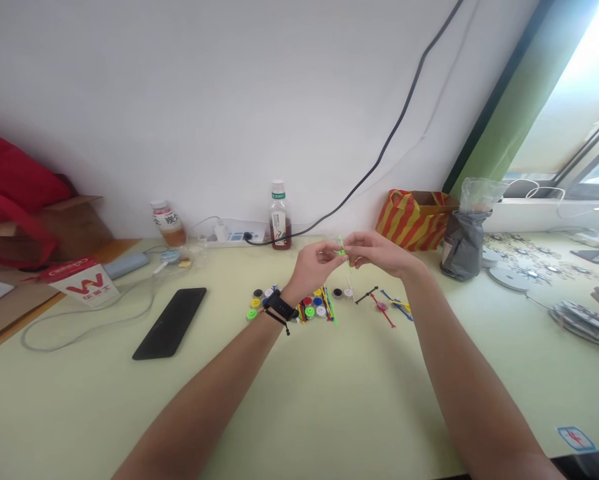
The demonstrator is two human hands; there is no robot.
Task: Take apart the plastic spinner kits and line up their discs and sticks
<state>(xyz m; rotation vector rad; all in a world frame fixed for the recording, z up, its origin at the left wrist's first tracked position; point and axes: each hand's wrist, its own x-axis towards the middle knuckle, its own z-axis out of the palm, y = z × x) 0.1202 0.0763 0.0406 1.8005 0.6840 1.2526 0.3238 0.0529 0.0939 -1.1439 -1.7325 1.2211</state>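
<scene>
Together, the left hand (318,268) and right hand (378,253) pinch a small green piece (341,253) between their fingertips over the tabletop (299,400). Coloured discs (310,312) lie nearer the body, some hidden behind the left wrist; arrow-ended sticks (382,311) lie below the right hand. Beyond stand a bottle (281,223) and a striped bag (413,220); a black slab (170,324) lies well left.

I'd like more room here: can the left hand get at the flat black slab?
Probably, once the left hand releases the green piece: only low coloured discs seem to lie between hand and black slab.
</scene>
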